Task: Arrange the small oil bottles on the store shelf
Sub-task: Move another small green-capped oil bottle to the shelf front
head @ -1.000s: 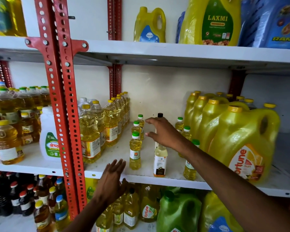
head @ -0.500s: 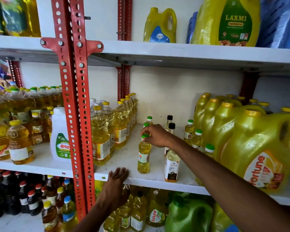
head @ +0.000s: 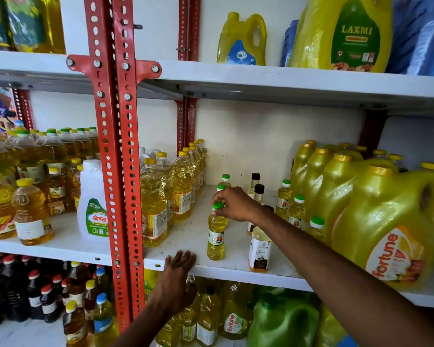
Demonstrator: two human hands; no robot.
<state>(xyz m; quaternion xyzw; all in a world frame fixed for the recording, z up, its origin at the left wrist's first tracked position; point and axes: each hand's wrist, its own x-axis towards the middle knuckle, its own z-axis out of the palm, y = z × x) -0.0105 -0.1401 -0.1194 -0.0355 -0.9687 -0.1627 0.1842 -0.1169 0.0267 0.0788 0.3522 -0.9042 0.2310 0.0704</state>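
One small green-capped oil bottle point(head: 216, 234) is in hand just now, standing upright near the front of the white middle shelf point(head: 186, 236), a little in from the lip. Its long axis runs straight up and down, cap to the top, and the label faces out toward the aisle. The right hand point(head: 236, 205) comes over from the right, its fingers pinched round the cap and neck, so the hold is high and the base rests on the shelf with nothing to steady it lower down.

That looks like the weak point. A bottle this tall and narrow, gripped only at the top, could tip if it is dragged rather than lifted, and it stands close enough to the edge that a slip might send it off. The white-labelled coconut oil bottle point(head: 259, 249) stands just beside it on the right, under the reaching forearm; a lowered arm could knock it over. Behind the hand, more small green-capped bottles point(head: 296, 209) and two dark-capped bottles point(head: 258, 191) stand close together, so a careless push backward might topple several.

The left hand point(head: 178, 274) has its fingers hooked flat over the shelf's front edge, holding nothing, seemingly as a brace. To the left stands a row of larger yellow-capped oil bottles point(head: 153, 199); to the right, big yellow Fortune jugs point(head: 391, 229) crowd the shelf and leave little room that way
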